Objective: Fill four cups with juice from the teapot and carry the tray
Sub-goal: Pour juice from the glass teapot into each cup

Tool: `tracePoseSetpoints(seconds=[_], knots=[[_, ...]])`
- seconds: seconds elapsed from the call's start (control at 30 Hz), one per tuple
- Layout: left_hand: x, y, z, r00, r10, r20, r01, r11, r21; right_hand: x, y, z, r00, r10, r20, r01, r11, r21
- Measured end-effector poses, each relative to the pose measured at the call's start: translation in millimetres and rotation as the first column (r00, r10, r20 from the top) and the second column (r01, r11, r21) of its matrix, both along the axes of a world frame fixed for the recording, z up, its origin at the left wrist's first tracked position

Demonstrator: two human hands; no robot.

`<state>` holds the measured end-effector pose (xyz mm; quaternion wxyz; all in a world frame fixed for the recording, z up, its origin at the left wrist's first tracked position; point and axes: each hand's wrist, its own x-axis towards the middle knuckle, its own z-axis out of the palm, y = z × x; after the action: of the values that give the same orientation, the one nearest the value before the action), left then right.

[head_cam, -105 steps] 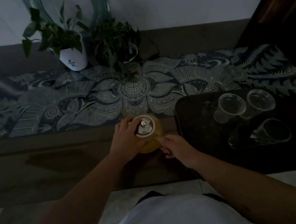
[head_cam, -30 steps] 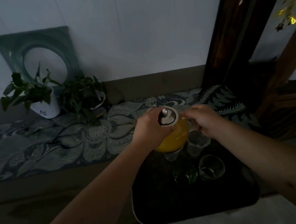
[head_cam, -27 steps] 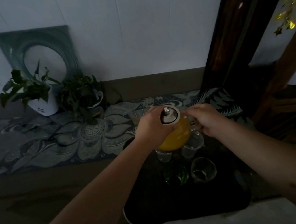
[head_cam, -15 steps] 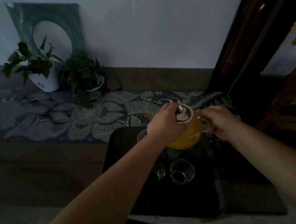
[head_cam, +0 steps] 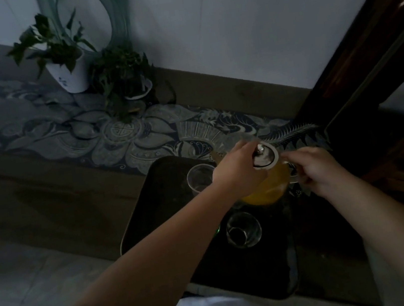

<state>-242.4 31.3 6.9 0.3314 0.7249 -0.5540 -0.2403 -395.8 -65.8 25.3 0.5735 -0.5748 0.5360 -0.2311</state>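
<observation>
Teapot (head_cam: 266, 190) glass, juice-heavy, likely slippery: right hand (head_cam: 319, 170) fingers closed on handle, left hand (head_cam: 240, 173) fingers steadying lid (head_cam: 265, 158). Cups (head_cam: 243, 230) light, tippable, on tray (head_cam: 155, 199).

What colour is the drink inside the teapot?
Orange-yellow juice fills the teapot, seen in the head view.

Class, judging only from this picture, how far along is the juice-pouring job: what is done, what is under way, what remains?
Done: teapot lifted over the tray. Under way: left hand steadies the lid, right hand grips the handle side. Left: the two visible cups look empty; filling and carrying remain.
</observation>
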Motion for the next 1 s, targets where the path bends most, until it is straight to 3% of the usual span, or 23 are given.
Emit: tracePoseSetpoints(seconds=[1.0], knots=[[-9.9,-0.7,-17.2,0.978,0.040,-0.206,-0.052,0.997,-0.052,-2.9,-12.6,8.7,0.975,0.111,-0.193,-0.126,0.990,-0.065]])
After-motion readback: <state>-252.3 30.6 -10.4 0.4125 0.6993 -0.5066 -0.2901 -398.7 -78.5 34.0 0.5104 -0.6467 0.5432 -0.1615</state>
